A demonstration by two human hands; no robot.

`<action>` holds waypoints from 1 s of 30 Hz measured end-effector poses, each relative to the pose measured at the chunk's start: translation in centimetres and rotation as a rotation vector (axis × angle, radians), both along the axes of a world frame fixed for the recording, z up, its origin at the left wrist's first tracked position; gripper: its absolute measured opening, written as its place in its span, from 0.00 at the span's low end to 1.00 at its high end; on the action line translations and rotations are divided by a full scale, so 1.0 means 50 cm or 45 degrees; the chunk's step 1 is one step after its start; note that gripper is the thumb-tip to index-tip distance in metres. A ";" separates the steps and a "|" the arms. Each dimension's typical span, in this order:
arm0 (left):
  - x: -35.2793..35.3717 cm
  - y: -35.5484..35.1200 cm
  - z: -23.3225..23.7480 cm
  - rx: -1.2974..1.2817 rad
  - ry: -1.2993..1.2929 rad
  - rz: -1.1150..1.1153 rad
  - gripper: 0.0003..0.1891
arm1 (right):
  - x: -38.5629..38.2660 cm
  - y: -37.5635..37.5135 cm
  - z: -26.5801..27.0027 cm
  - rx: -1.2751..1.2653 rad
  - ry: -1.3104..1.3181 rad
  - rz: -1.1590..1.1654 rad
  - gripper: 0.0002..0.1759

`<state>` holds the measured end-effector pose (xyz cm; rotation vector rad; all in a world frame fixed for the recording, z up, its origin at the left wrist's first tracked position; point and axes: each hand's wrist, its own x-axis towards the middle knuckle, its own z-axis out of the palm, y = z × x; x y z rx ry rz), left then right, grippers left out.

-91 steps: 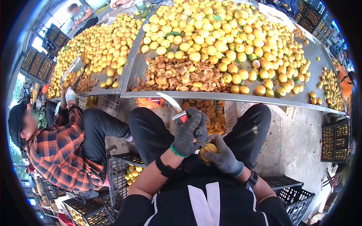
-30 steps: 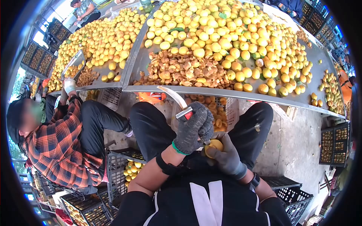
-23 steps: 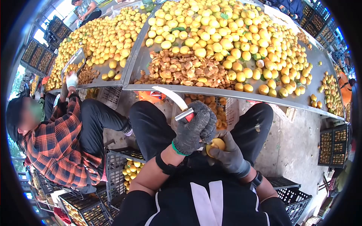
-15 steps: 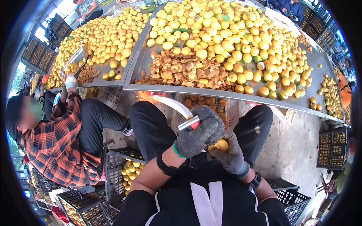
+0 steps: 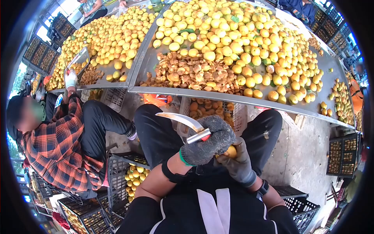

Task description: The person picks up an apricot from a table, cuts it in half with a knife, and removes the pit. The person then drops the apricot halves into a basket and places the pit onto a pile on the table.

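My left hand, in a dark grey glove with a green cuff, is closed around a curved knife with a metal collar and a bit of red at its handle. The blade points up and to the left, away from the fruit. My right hand, in a grey glove, grips an apricot low over my lap. The left hand's fingers touch or overlap the apricot and hide part of it. Beyond my knees, a heap of opened apricot pieces lies on the metal table beside whole apricots.
Under the table edge stands a crate of apricot halves. A black crate with yellow fruit is at my left, another black crate at my right. A co-worker in a plaid shirt sits to the left, one gloved hand at the table.
My left hand and the knife have moved down slightly, and the hand now covers more of the apricot. The co-worker's gloved hand on the left has risen a little.
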<state>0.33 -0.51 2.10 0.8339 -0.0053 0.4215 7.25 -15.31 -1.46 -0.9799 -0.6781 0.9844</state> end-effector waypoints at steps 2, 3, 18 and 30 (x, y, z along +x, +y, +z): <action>-0.004 -0.002 0.002 0.173 0.055 0.039 0.01 | -0.003 -0.003 0.007 -0.047 0.017 0.007 0.19; -0.006 -0.003 0.003 0.346 0.109 0.075 0.04 | -0.003 -0.004 0.008 -0.048 0.018 0.009 0.19; 0.016 0.013 -0.011 -0.112 -0.148 -0.285 0.09 | 0.024 0.003 0.025 -0.133 -0.502 -0.053 0.25; 0.013 -0.013 0.041 -0.287 -0.083 -0.062 0.03 | 0.016 0.022 0.034 -0.094 -0.531 -0.199 0.23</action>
